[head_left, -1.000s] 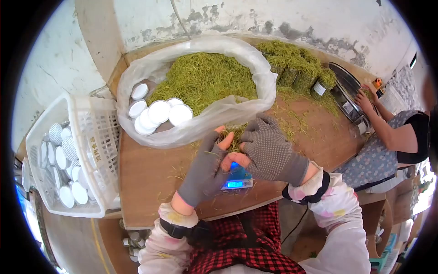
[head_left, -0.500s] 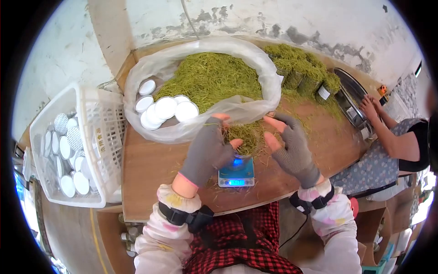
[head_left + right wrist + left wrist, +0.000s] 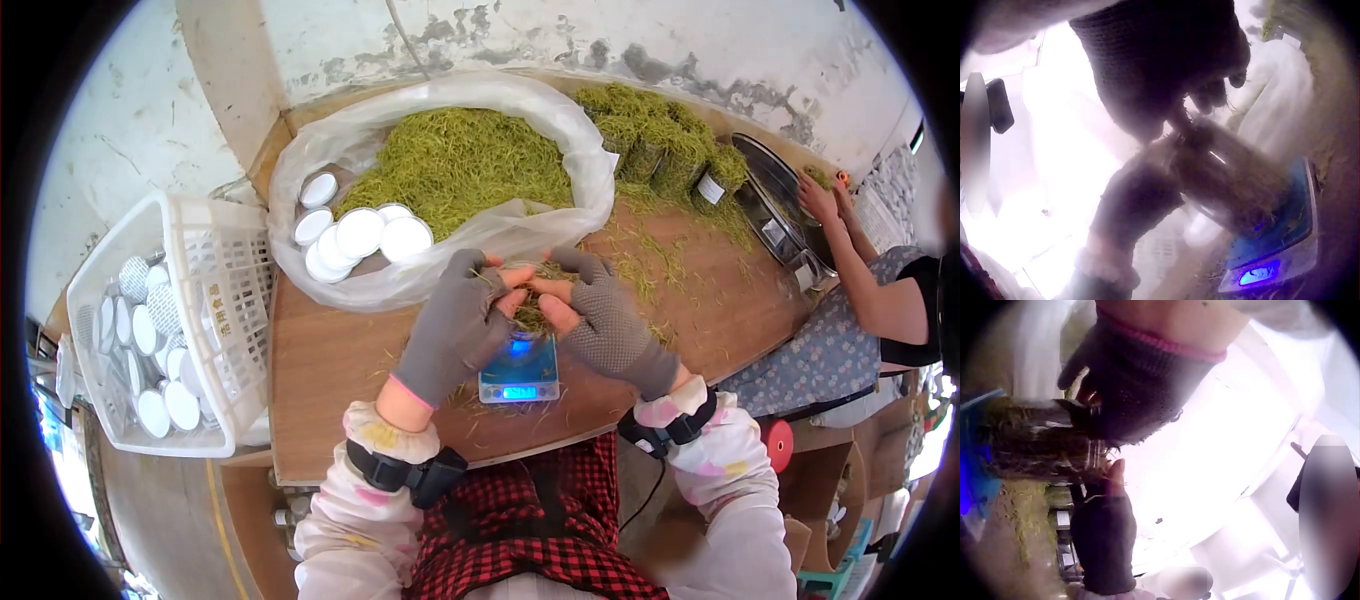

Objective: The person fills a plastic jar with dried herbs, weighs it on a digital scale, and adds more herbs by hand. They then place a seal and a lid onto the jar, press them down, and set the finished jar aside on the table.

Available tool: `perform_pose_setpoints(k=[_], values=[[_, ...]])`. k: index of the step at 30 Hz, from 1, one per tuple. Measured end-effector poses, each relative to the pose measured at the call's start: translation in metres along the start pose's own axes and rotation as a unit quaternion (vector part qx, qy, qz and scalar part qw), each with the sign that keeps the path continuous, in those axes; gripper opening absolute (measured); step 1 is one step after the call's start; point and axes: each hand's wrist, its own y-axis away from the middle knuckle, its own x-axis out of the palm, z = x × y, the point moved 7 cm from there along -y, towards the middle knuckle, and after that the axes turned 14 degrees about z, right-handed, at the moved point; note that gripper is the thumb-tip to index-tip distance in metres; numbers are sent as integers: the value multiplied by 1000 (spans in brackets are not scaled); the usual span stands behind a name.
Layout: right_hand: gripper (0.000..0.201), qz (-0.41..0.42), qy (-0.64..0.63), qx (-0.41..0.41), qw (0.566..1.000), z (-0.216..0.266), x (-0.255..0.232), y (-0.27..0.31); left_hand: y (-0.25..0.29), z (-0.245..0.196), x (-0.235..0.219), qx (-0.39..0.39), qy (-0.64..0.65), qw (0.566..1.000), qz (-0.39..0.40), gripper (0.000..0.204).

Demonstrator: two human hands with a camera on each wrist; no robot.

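A clear jar (image 3: 1041,440) packed with thin dried green strands (image 3: 530,318) stands on a small blue digital scale (image 3: 518,378) with a lit display. Both hands wear grey fingerless gloves and meet at the jar's mouth. My left hand (image 3: 455,318) curls in from the left, thumb and forefinger bunching strands at the rim. From the right, my right hand (image 3: 610,325) pinches strands there too, its bare fingertips almost meeting the left ones. In the right wrist view the jar (image 3: 1229,175) shows below the right hand (image 3: 1166,62). The hands hide most of the jar from above.
Behind the hands, a clear plastic bag (image 3: 500,250) holds a heap of strands (image 3: 480,155) and several white lids (image 3: 360,233). A white basket (image 3: 215,320) of lids stands left. Filled jars (image 3: 680,170) line the back right, near another person (image 3: 860,290) at a round metal tray (image 3: 770,200).
The hands drew apart from the strands, baring the jar's top, then came together again at its mouth. The other person's hands moved slightly at the tray.
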Motion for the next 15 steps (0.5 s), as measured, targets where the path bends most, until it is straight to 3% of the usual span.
perform_pose_setpoints(k=[3, 5, 6, 8, 10, 12, 13, 15], values=[[34, -14, -95, -13, 995, -8, 0, 7, 5, -2, -1, -4, 18, 1000, -24, 29], [30, -102, -148, -19, 984, -5, -17, 17, 5, 2, 0, 0, 19, 999, -26, 28], [30, -98, -149, -17, 984, -3, -21, 21, 5, 3, -1, 8, 16, 999, -29, 28], [27, -129, -157, 34, 979, -9, -33, 30, 6, 3, -1, -10, 35, 999, -37, 29], [26, -118, -169, 53, 977, -17, -30, 43, 9, -4, -6, -27, 54, 997, -44, 30], [25, -108, -182, 77, 974, -24, -21, 61, 19, -16, -24, 0, 102, 985, -139, 35], [25, -81, -142, 74, 984, -24, -14, 69, 22, -14, -26, -5, 105, 985, -135, 35], [25, -52, -107, 78, 990, -23, 4, 84, 36, -4, -42, -19, 37, 982, -182, 39]])
